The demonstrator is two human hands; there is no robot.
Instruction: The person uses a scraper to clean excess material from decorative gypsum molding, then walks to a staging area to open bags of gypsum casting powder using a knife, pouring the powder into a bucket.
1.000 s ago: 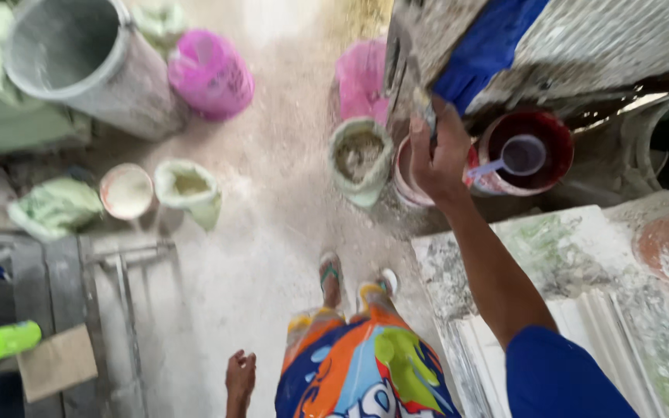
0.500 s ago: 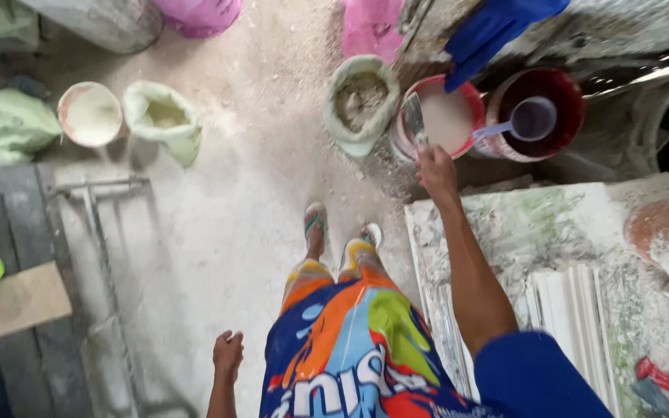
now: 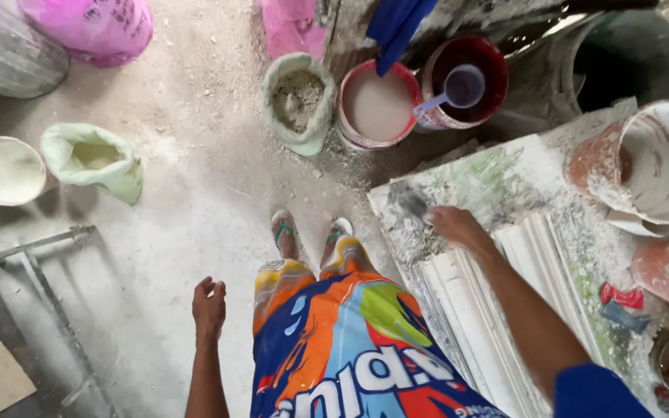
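My right hand [image 3: 454, 226] is closed on a small flat scraper [image 3: 413, 204] whose dark blade lies over the near corner of the plaster-crusted worktable [image 3: 505, 182]. Just beside that hand lie white moulded plaster strips [image 3: 478, 310]. My left hand [image 3: 209, 306] hangs at my side with loosely curled fingers and holds nothing. A red bucket of pale mix [image 3: 377, 107] stands on the floor beyond the table corner. Next to it is a red bucket of dark liquid with a purple scoop [image 3: 464, 83] in it.
An open sack of grey powder [image 3: 297, 99] stands left of the buckets. A green sack [image 3: 93, 159] and a white pail [image 3: 3, 170] sit at left, pink sacks [image 3: 90, 27] farther back. A large plaster-coated bucket [image 3: 652, 162] stands on the table. A metal frame [image 3: 36, 251] lies low left.
My right hand has come back from the red bucket of pale mix to the table corner with the scraper. The view has tilted down and my left hand hangs lower.
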